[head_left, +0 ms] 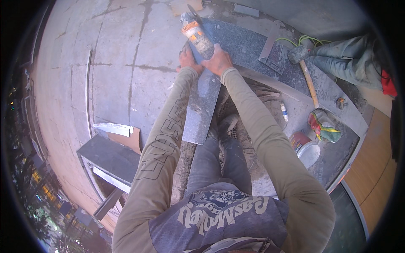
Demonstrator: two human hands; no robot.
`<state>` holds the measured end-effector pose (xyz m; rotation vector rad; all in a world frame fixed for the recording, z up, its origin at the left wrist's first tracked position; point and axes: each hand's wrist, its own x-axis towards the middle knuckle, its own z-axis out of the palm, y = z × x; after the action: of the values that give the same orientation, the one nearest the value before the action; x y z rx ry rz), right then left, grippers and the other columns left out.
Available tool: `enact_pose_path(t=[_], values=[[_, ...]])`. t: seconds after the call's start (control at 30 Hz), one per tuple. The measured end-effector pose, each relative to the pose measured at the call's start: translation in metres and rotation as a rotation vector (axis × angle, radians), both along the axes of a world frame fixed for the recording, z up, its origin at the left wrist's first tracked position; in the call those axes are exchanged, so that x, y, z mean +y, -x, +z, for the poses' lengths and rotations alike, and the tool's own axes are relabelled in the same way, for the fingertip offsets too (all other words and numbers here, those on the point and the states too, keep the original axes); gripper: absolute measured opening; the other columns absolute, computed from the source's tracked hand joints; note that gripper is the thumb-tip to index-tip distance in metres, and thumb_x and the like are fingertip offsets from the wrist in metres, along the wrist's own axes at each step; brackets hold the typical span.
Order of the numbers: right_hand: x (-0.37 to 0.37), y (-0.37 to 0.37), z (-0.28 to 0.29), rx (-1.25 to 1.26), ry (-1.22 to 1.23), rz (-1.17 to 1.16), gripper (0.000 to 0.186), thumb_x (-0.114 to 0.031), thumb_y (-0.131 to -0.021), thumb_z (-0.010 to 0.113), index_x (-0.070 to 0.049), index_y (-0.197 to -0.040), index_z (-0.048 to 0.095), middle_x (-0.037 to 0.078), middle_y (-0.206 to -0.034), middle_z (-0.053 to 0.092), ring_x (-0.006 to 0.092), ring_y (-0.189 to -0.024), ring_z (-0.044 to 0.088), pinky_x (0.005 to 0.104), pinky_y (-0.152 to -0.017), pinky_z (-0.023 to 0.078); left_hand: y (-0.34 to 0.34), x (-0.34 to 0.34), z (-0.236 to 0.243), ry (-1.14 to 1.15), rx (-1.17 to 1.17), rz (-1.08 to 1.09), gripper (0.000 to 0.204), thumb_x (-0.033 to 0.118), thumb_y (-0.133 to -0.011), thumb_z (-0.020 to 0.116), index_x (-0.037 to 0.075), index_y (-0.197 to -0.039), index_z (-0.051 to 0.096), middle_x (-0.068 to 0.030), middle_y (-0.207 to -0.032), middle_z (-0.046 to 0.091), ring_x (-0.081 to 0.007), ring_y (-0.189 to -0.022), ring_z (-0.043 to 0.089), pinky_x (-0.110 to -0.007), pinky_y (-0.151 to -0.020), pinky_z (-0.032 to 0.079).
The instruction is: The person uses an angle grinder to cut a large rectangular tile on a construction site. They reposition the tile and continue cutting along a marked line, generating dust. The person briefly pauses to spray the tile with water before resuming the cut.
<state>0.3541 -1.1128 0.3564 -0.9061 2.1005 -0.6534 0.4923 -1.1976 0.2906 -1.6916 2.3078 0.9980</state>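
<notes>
My right hand point(218, 60) is wrapped round the rear of a dusty angle grinder point(198, 38) with an orange band. Its dark disc point(195, 14) points away from me, at the far edge of a speckled grey stone slab point(230, 40). Close beside it, my left hand point(188, 60) grips the left edge of a narrow stone strip point(201, 103), just left of the grinder body. Some of the left fingers are hidden at that edge. The strip runs back toward my legs.
At the right are a metal square point(270, 52), a wooden-handled mallet point(309, 80), a small white tube point(284, 112), a tub point(309, 154) and a colourful bag point(324, 126). Another person's legs point(344, 59) stand near a green cable point(303, 40). A dark-topped box point(112, 158) stands left.
</notes>
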Motion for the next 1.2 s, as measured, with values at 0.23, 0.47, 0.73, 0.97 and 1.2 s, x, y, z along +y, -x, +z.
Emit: enact_pose_path(t=[0.23,0.47,0.73,0.97,1.2], values=[[0.001,-0.003,0.001,-0.005,-0.005,0.021,0.07,-0.03,-0.075,0.083,0.0,-0.13,0.052,0.031,-0.119,0.069,0.0453,-0.115,0.067,0.0484,-0.1,0.054,-0.005,-0.007,-0.003,-0.034,-0.027,0.003,0.122,0.042,-0.074,0.086,0.022,-0.168,0.01,-0.0117,-0.171,0.019,-0.0319,-0.158,0.018,-0.071,-0.118,0.025],[-0.003,0.0,-0.001,0.011,-0.034,0.027,0.072,-0.031,-0.074,0.083,0.0,-0.131,0.052,0.03,-0.12,0.07,0.0455,-0.115,0.067,0.0485,-0.1,0.054,-0.003,-0.001,0.001,0.026,0.016,0.001,0.114,0.038,-0.07,0.086,0.012,-0.163,0.026,-0.0215,-0.169,0.023,-0.0387,-0.157,0.021,-0.062,-0.121,0.029],[0.008,0.002,-0.006,0.009,-0.001,0.012,0.074,-0.03,-0.073,0.086,0.001,-0.131,0.052,0.031,-0.12,0.069,0.0459,-0.115,0.067,0.0488,-0.1,0.054,0.006,0.005,0.014,-0.014,-0.036,0.011,0.118,0.036,-0.069,0.087,0.016,-0.165,0.021,-0.0193,-0.169,0.024,-0.0383,-0.156,0.023,-0.061,-0.121,0.03],[0.011,-0.003,0.0,-0.043,-0.001,0.009,0.075,-0.029,-0.073,0.087,0.001,-0.132,0.052,0.032,-0.121,0.068,0.0463,-0.117,0.066,0.0484,-0.101,0.053,-0.006,-0.002,-0.003,0.001,0.025,0.017,0.127,0.039,-0.07,0.09,0.024,-0.168,0.009,-0.0124,-0.169,0.023,-0.0319,-0.157,0.02,-0.07,-0.116,0.027],[0.011,0.002,-0.003,-0.038,-0.038,-0.004,0.076,-0.03,-0.074,0.087,0.0,-0.133,0.052,0.031,-0.123,0.068,0.0462,-0.118,0.066,0.0489,-0.102,0.053,0.005,0.005,0.017,-0.009,-0.02,0.009,0.12,0.033,-0.068,0.089,0.012,-0.165,0.021,-0.0196,-0.165,0.03,-0.039,-0.153,0.029,-0.063,-0.119,0.032]])
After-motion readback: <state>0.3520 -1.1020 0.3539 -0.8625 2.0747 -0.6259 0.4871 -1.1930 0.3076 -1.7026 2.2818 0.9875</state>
